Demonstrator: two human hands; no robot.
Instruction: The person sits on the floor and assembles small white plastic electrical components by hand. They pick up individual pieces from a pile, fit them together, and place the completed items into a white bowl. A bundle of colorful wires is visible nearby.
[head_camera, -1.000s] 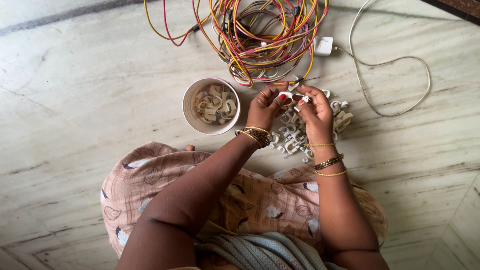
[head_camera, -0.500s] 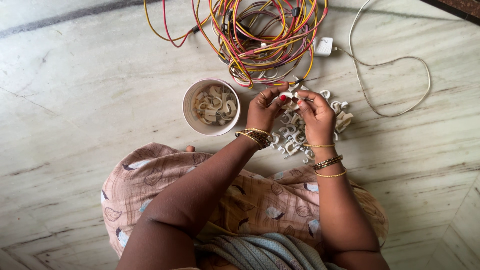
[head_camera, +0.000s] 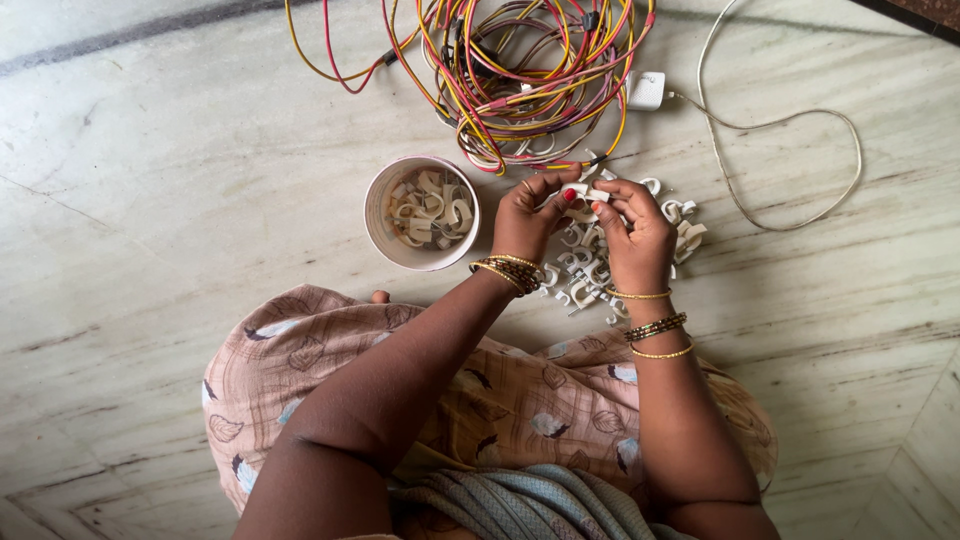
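Hands (head_camera: 585, 215) pinching white clip (head_camera: 590, 193), pile (head_camera: 585, 270) beneath

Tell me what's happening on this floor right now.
A person sits on the marble floor, with the left hand and right hand brought together, pinching a small white clip between their fingertips. A pile of white clips lies beneath the hands. To the left stands a round cup holding more clips. Beyond lie tangled red and yellow wires and a white charger.
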